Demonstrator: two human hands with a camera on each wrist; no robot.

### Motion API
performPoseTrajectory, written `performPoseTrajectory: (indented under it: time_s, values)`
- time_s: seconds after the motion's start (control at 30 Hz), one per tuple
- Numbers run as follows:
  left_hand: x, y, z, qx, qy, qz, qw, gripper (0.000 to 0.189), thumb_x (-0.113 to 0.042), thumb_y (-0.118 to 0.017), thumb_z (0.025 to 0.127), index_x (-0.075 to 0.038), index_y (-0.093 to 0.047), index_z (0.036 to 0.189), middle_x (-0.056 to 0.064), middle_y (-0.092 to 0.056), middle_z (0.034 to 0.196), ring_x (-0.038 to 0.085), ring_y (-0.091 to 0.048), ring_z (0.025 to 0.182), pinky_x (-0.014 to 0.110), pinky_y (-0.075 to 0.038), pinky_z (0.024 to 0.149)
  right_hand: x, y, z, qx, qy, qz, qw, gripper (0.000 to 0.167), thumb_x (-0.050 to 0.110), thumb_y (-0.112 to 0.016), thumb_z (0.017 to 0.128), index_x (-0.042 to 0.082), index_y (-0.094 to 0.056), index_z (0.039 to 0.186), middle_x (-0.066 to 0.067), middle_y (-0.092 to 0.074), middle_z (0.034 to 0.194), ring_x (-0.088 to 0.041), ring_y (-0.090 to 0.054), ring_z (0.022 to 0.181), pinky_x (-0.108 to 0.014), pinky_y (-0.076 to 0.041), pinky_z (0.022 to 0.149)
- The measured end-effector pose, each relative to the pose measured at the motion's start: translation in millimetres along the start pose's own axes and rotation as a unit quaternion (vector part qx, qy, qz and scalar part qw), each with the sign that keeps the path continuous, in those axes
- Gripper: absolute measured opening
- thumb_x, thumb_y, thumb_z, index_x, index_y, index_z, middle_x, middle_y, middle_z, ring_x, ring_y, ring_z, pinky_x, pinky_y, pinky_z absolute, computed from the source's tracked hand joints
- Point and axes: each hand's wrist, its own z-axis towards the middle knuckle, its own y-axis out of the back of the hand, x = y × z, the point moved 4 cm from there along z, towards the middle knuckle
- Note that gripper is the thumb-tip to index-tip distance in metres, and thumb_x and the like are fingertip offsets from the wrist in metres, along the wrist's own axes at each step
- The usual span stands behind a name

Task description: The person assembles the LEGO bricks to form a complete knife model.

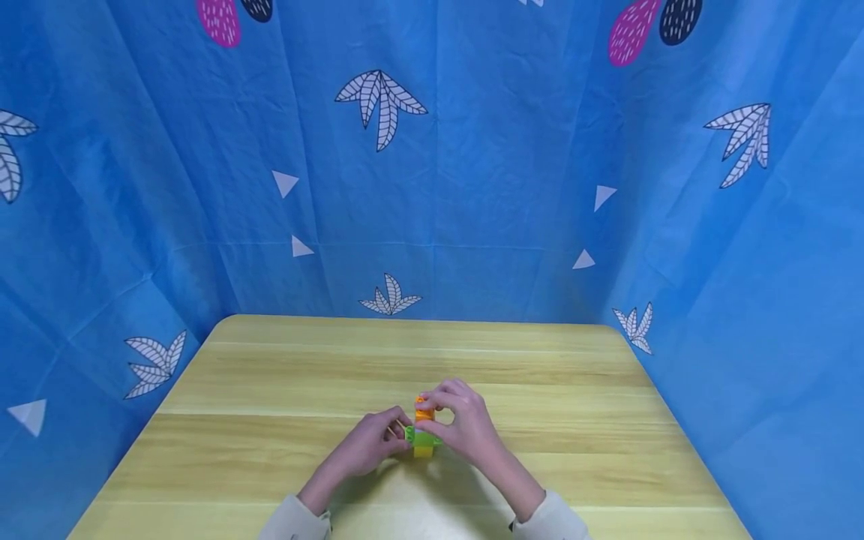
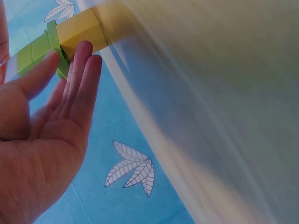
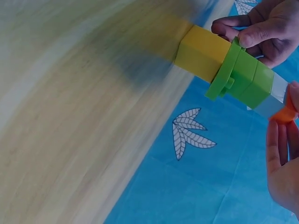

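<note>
A small tower of toy building blocks stands on the table in front of me. Its base is a yellow block [image 3: 203, 52], with a wider green piece [image 3: 224, 70] over it. Higher up come green blocks [image 3: 250, 79], a pale blue block [image 3: 272, 100] and an orange block [image 1: 425, 414] at the top. My left hand [image 1: 370, 444] pinches the wide green piece from the left, thumb on its near side. With thumb and fingertips my right hand [image 1: 466, 420] grips the orange block, covering part of it in the right wrist view.
The pale wooden table [image 1: 283, 375] has rounded far corners. Blue curtains [image 1: 472, 187] printed with white leaves and triangles hang behind it and along both sides. Light sleeves [image 1: 293, 519] cover both forearms near the table's front.
</note>
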Motion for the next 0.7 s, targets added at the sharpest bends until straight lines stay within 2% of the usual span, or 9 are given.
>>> performPoseTrajectory:
  time_s: [0.3, 0.53, 0.7]
  values:
    - [-0.5, -0.5, -1.0, 0.002, 0.001, 0.002, 1.0000, 0.024, -0.015, -0.076, 0.094, -0.009, -0.066, 0.115, 0.001, -0.070, 0.097, 0.015, -0.066, 0.087, 0.028, -0.057, 0.077, -0.7, -0.7, -1.1, -0.001, 0.002, -0.011, 0.9999, 0.025, 0.017, -0.094, 0.072, 0.016, -0.078, 0.091, 0.006, -0.072, 0.094, -0.009, -0.061, 0.081, -0.018, -0.053, 0.070]
    - [0.4, 0.3, 0.8, 0.001, 0.002, 0.005, 1.0000, 0.024, -0.015, -0.075, 0.094, -0.008, -0.066, 0.115, 0.002, -0.070, 0.098, 0.015, -0.066, 0.088, 0.029, -0.057, 0.078, -1.7, -1.5, -1.0, -0.019, 0.017, -0.005, 0.9996, 0.027, 0.013, -0.095, 0.069, 0.015, -0.076, 0.089, 0.004, -0.071, 0.093, -0.012, -0.062, 0.081, -0.018, -0.054, 0.069]
    - [0.9, -0.2, 2.7, 0.003, 0.001, 0.010, 0.9999, 0.024, -0.016, -0.075, 0.095, -0.008, -0.066, 0.115, 0.002, -0.071, 0.098, 0.015, -0.067, 0.088, 0.029, -0.058, 0.078, -1.7, 0.2, -2.7, -0.015, 0.009, 0.011, 0.9998, 0.026, 0.013, -0.093, 0.072, 0.014, -0.078, 0.094, 0.004, -0.073, 0.097, -0.012, -0.064, 0.086, -0.020, -0.056, 0.073]
